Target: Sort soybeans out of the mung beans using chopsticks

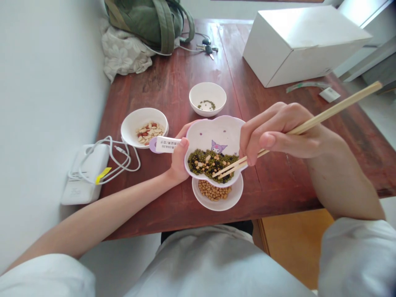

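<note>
My left hand (180,159) is closed on the side of a cloud-shaped bowl (201,132) with a lilac rim and a labelled handle. Green and black beans (198,163) with some pale pieces have gathered at its near side. My right hand (278,134) grips a pair of wooden chopsticks (334,106), whose tips rest among these beans. Partly hidden below the held bowl, a white bowl (218,206) contains soybeans (215,192). To the left, another white bowl (128,126) has peanuts (151,132) in it. Behind, a third white bowl (194,95) holds some green beans (206,105).
A white power bank (85,177) and a white cable (123,159) lie at the table's left edge. Farther back are a green bag (145,22), a patterned cloth (122,51) and keys (208,48). A large white box (300,45) stands on the wooden table (173,90) at back right.
</note>
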`<state>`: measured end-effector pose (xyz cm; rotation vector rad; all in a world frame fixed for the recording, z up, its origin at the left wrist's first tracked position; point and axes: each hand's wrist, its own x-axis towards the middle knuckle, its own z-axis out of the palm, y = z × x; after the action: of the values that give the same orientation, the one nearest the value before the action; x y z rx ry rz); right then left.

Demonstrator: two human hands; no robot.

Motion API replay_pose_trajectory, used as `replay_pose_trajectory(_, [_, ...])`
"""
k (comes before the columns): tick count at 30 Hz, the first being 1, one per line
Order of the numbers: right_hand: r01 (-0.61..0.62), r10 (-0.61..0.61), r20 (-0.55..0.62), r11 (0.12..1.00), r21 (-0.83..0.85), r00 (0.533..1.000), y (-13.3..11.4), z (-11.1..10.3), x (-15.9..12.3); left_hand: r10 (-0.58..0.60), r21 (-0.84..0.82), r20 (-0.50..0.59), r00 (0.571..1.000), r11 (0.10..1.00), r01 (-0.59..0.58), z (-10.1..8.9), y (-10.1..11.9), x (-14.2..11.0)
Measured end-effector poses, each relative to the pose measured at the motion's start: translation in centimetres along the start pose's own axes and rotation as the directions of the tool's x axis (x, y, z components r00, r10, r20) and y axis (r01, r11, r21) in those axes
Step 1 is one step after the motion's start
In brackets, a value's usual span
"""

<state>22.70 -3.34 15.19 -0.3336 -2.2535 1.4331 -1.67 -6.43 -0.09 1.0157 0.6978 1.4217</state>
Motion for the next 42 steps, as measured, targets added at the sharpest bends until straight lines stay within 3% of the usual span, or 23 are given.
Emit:
replay_pose_trajectory(10, [0.026, -0.024, -0.164, 1.0, 0.011, 0.986, 0.9, 1.2, 0.4, 0.028, -0.036, 0.029, 0.999, 0.999, -0.027, 0.3, 0.2, 0.0])
replay_pose_trajectory(23, [-0.029, 0.028, -0.158, 1.0, -0.002, 0.987, 2.0, 1.9, 0.5, -0.006, 0.052, 0.03, 1.0, 0.999, 0.004, 0.4, 0.4, 0.3])
replay_pose_trajectory(37, [-0.03, 0.027, -0.083, 0.999, -0.03, 0.996, 1.4, 0.9, 0.4, -0.026, 0.028, 0.012, 1.0, 0.999, 0.026, 0.3, 0.3, 0.1])
replay_pose_trajectory(42, [-0.033, 0.031, -0.082, 0.999, -0.021, 0.996, 1.4, 1.2, 0.6, 0.025, -0.049, 0.041, 0.999, 0.999, -0.023, 0.4, 0.3, 0.0])
